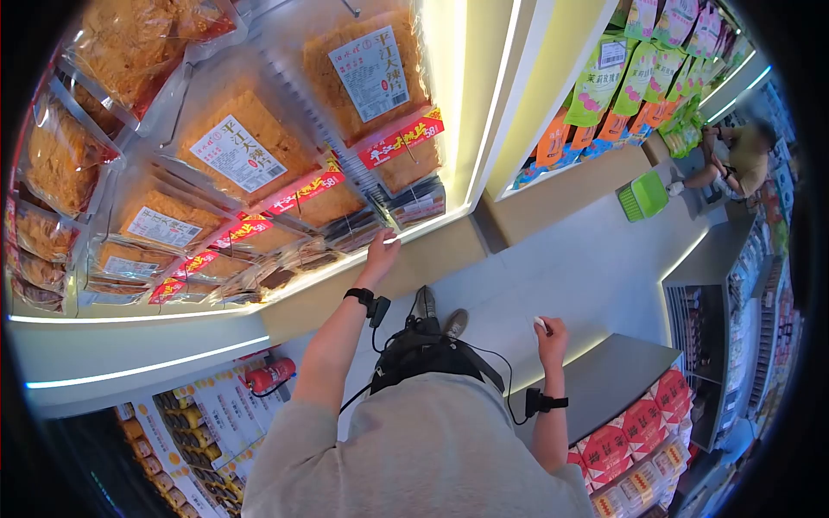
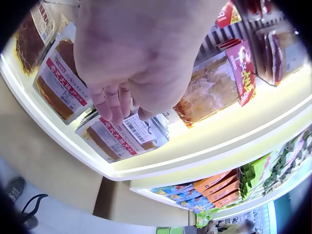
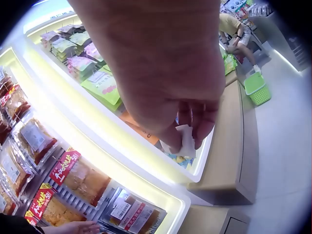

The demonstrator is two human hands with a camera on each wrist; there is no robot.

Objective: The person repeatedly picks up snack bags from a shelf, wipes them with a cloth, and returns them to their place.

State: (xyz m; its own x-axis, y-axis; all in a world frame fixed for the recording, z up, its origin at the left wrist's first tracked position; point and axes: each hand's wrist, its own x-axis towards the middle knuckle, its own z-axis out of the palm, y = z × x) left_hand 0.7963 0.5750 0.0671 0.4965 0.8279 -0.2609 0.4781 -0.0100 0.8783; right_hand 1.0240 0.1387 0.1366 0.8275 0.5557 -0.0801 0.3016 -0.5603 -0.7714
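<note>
In the head view my left hand (image 1: pixel 380 259) reaches to the front edge of the lit display. The left wrist view has its fingers (image 2: pixel 113 105) loosely bent over a stack of flat snack packets (image 2: pixel 117 139) with red-and-white labels and a barcode sticker; fingertips overlap the top packet there. From the right wrist view, the same hand (image 3: pixel 73 228) lies beside the packet stack with fingers extended. My right hand (image 1: pixel 551 341) is out over the aisle, pinching a small crumpled white piece (image 3: pixel 185 141), like paper or tissue, between thumb and fingers.
Bags of orange-brown snack sheets (image 1: pixel 250 147) hang above red price tags (image 1: pixel 401 138). Green pouches (image 1: pixel 596 82) fill the neighbouring shelf. A green basket (image 1: pixel 643 197) stands on the floor near a seated person (image 1: pixel 744 160). Behind are a fire extinguisher (image 1: pixel 269 376) and red boxes (image 1: pixel 635 423).
</note>
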